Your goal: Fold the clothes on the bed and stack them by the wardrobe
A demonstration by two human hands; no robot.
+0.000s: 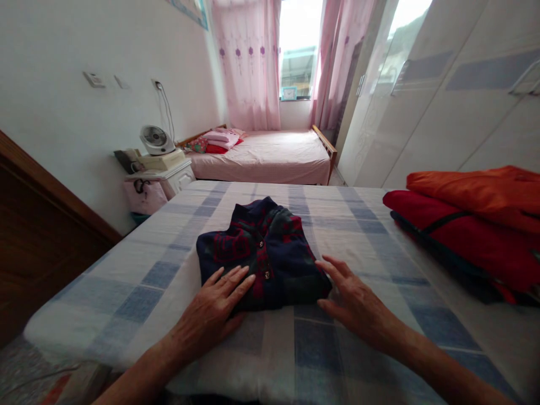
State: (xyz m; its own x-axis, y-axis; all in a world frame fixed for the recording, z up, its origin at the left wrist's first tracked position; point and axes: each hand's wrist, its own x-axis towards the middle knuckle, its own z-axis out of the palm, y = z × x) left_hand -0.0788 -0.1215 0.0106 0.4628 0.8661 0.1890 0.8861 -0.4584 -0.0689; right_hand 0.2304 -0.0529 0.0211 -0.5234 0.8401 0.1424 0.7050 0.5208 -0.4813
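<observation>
A dark navy, red and green patterned garment [291,259] with a collar and buttons down its front lies folded on the bed [274,349]. My left hand [221,298] rests on its near left part, fingers stretched out over the fabric. At its right edge is my right hand [346,289], fingers apart and bent a little, the tips at or just beside the cloth. Neither hand grips anything. The underside of the garment is hidden.
To the right lies a pile of clothes, with an orange garment [476,191] above a red one [455,225]. A bedside cabinet [179,177] carries a small fan [156,138]. Beyond stands a second bed [278,154]; white wardrobes [422,112] line the right wall.
</observation>
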